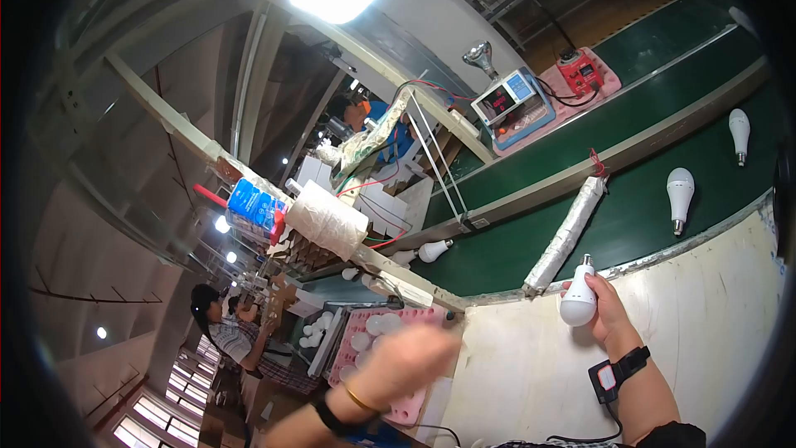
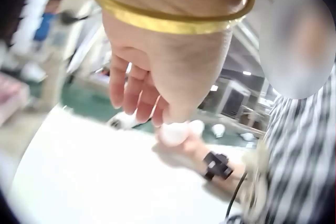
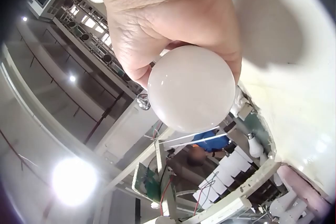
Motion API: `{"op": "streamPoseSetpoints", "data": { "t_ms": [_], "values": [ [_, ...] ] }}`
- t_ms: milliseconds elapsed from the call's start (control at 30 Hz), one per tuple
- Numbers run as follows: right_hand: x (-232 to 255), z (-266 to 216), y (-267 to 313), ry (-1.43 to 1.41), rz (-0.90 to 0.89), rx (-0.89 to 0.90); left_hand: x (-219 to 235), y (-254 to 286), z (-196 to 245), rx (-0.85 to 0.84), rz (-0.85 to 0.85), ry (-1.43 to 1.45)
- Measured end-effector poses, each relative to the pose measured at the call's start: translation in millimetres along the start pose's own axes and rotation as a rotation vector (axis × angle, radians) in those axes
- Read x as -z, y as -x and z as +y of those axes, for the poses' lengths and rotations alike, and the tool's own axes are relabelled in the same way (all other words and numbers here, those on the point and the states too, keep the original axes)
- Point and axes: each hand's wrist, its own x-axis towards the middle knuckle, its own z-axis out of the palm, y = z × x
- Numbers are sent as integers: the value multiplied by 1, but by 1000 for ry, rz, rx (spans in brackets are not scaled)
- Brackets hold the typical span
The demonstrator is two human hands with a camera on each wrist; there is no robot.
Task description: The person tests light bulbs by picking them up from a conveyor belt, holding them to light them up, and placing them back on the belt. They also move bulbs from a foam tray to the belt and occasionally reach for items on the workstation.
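Observation:
My right hand (image 1: 612, 309) grips a white LED light bulb (image 1: 578, 305) over the pale worktop (image 1: 506, 357), its metal screw base pointing away toward the belt. In the right wrist view the bulb's round dome (image 3: 191, 90) faces the camera, with thumb and fingers around its sides. My left hand (image 1: 408, 365), blurred, is above a pink foam tray (image 1: 424, 315) that holds several white bulbs. The left wrist view shows this hand (image 2: 163, 77) with loosely bent fingers and nothing in them.
A green conveyor belt (image 1: 489, 261) runs behind the worktop, carrying bulbs (image 1: 680, 195) at the right. A foil-wrapped bar (image 1: 568, 232) lies across its near edge. Beyond stand a digital meter (image 1: 518, 90) and a red device (image 1: 579, 73). Another person (image 1: 236, 336) sits at the left.

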Motion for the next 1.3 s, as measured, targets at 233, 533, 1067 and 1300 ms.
{"op": "streamPoseSetpoints", "data": {
  "t_ms": [233, 533, 1067, 1300],
  "values": [
    [2, 11, -8, 42, 29, -79, -225, 223, 48, 490, -32, 273],
    [14, 20, -14, 160, 7, 23, -255, 234, 53, 683, 68, 292],
    [19, 20, -12, 158, -93, 12, -251, 226, 50, 654, 237, 249],
    [8, 17, -12, 269, -13, 21, -246, 224, 49, 676, 208, 283]
  ]
}}
